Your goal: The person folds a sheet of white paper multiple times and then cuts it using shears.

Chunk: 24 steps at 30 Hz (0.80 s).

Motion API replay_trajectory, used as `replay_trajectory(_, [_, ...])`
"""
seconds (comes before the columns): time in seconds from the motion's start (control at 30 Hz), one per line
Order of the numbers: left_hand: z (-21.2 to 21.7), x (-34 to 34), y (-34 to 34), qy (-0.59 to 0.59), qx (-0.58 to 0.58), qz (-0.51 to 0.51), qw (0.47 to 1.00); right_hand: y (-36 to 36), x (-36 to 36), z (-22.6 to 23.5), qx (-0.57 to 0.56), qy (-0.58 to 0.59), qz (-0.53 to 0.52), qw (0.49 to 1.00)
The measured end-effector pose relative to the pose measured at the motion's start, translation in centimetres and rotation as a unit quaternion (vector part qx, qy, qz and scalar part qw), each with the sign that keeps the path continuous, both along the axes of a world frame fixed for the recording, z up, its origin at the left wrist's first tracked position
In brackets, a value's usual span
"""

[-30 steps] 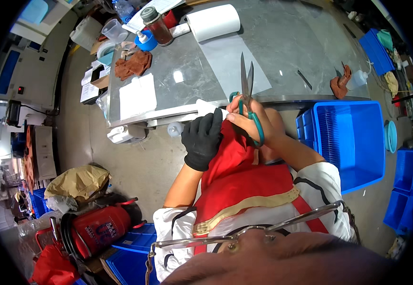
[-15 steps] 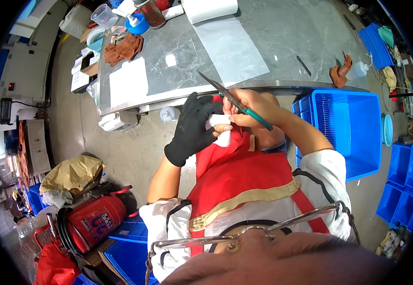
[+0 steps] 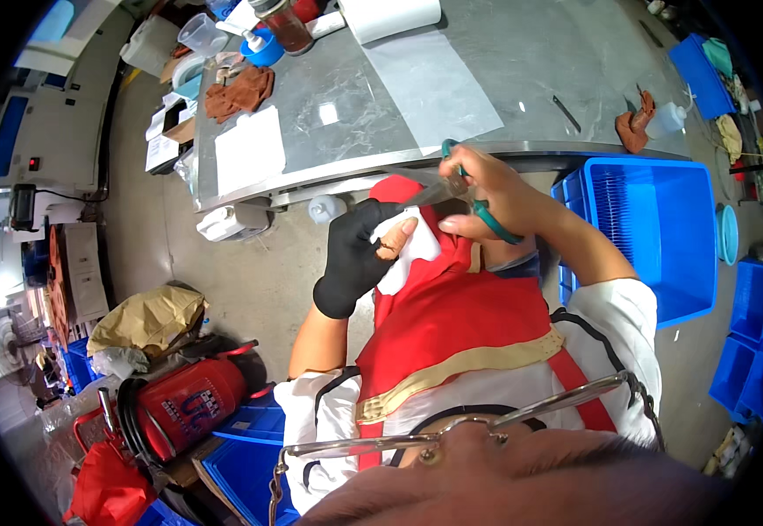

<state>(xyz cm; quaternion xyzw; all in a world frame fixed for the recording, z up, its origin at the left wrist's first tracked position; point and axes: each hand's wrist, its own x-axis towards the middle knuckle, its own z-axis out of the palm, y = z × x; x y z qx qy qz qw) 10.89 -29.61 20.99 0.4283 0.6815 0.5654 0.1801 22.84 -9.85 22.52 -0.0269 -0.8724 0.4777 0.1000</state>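
Observation:
My left hand (image 3: 353, 263) wears a black glove with its bare thumb showing. It pinches a soft white piece (image 3: 414, 254), perhaps cloth, above my red apron (image 3: 460, 311). My bare right hand (image 3: 502, 195) has its fingers in the teal handles of a pair of scissors (image 3: 497, 225). The handles are spread apart. The blades point left, at the upper edge of the white piece beside my left fingers. Whether they touch or cut it is hard to make out.
Ahead stands a grey worktop (image 3: 329, 79) with a white sheet roll (image 3: 390, 17), a paper sheet (image 3: 250, 151) and brown rags (image 3: 239, 93). A blue bin (image 3: 702, 237) is on the right. A red fire extinguisher (image 3: 190, 408) lies at lower left.
The scissors have turned in my right hand and their handles have spread, with the blades now toward the white piece. My left hand has tilted, showing more of that piece. The view has shifted slightly.

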Motion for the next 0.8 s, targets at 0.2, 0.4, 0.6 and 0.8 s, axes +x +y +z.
replay_trajectory(0.2, [0.3,-0.3,-1.1,0.081,0.074,-0.02,0.994,0.2,1.8,0.3,0.155,-0.071,0.065,0.983])
replay_trajectory(0.4, [2.0,0.4,-1.7,0.122,0.062,-0.025,0.99,-0.2,2.2,1.3,0.209,-0.017,0.083,0.974])
replay_trajectory(0.6, [2.3,0.8,-1.8,0.14,0.059,-0.013,0.988,-0.6,2.7,2.1,0.183,-0.058,0.097,0.977])
replay_trajectory(0.8, [3.3,1.6,-1.6,0.16,0.063,0.004,0.985,-1.1,3.3,1.9,0.17,-0.068,0.081,0.98])
